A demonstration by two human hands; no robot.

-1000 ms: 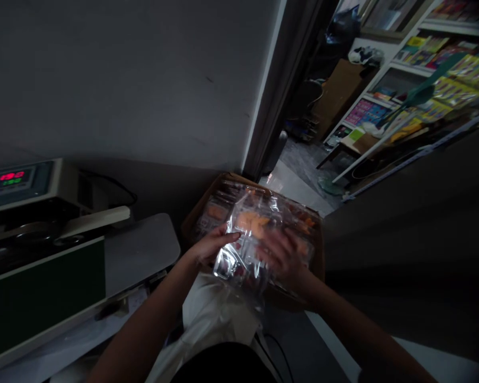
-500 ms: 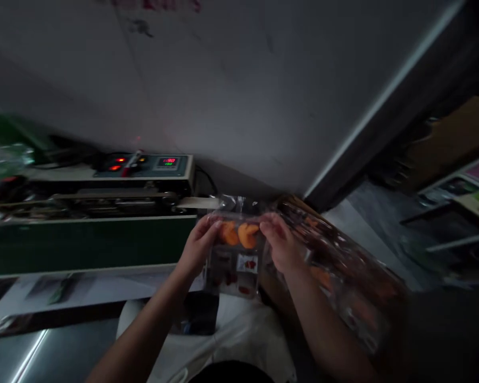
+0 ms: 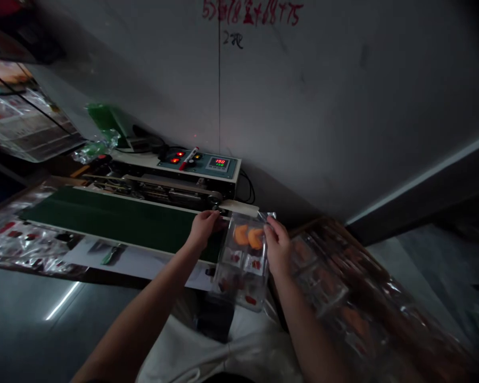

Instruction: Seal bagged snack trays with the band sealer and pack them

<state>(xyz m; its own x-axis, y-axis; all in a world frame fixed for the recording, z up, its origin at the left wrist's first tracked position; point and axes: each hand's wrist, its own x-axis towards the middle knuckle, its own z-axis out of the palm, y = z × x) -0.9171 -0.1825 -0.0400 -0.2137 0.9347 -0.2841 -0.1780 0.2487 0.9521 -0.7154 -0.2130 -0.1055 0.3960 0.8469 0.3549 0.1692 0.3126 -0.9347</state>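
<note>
A clear plastic bag (image 3: pixel 243 279) hangs tilted in front of my lap. Inside is a sectioned tray with two orange curved pieces, a small printed packet and dark red bits. My right hand (image 3: pixel 278 247) is closed on the bag's upper right edge, thumb in front. At its upper left edge my left hand (image 3: pixel 203 230) has its fingers pinched together; the fingertips are partly hidden. This hand is beside the end of a band sealer (image 3: pixel 215 198), over the near end of its green conveyor belt (image 3: pixel 115 215).
The sealer's control panel (image 3: pixel 217 164) has lit red switches and a red-and-green display; a red-and-white marker (image 3: pixel 189 158) lies across it. Similar filled bags (image 3: pixel 323 287) lie in a box at right. More bags (image 3: pixel 24 239) are at left. A wall (image 3: pixel 303 117) rises behind.
My view has turned left, showing more of the sealer. The bag has tilted and come nearer the belt's right end. My left hand has shifted over the belt; my right stays on the bag.
</note>
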